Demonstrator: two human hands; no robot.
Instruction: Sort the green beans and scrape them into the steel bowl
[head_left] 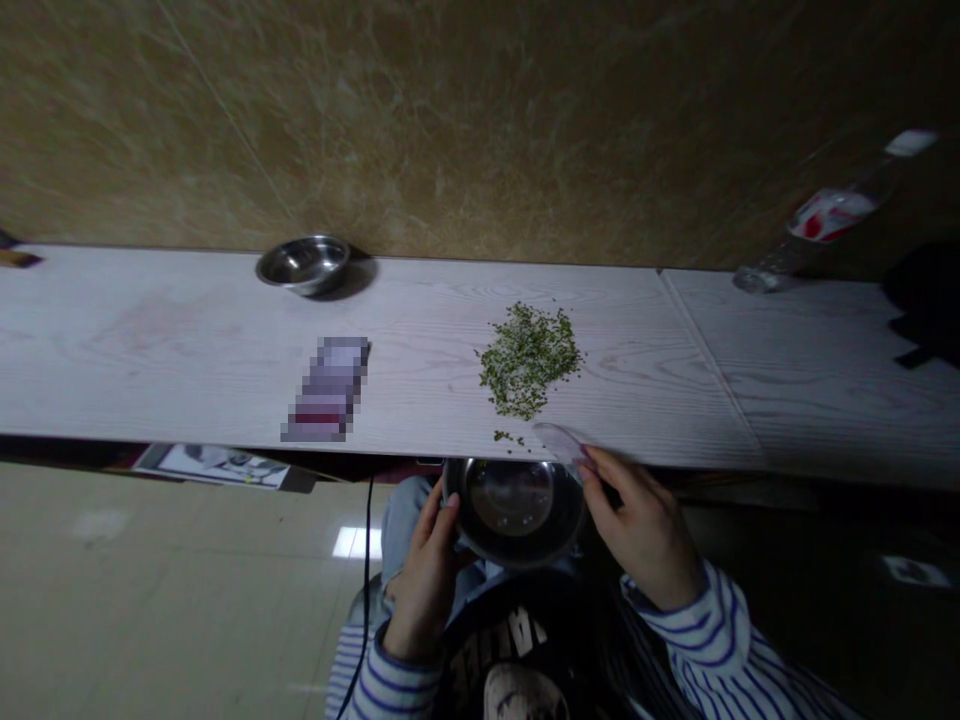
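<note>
While my left hand (429, 562) holds the left side of a metal basin (517, 548), with the thumb at the rim and the fingers along the outside, my right hand (641, 525) pinches a thin, pale scraper (561, 445) between the thumb and the fingers. The basin is between my two hands, at the front edge of the table (427, 300) and above my lap; whether my knees carry it, I cannot tell. I judge it rather light and stiff, but the smooth metal may be slippery, so the rim is the good place to take hold. The scraper seems also light, perhaps a little flexible, and its near end suits the pinch, because the long edge is then free.

Just past the scraper's tip lie a few green crumbs (510, 438), and beyond them the loose heap of chopped greens (529, 360). These pieces look light and soft, and I think they scatter easily; a flat edge should manage them better than fingertips. Farther, to the left of my left hand, lies a blurred flat object (328, 390), and behind it a small steel bowl (304, 265). Far to the right of my pinch, near the wall, there is a clear bottle (832, 215).
</note>
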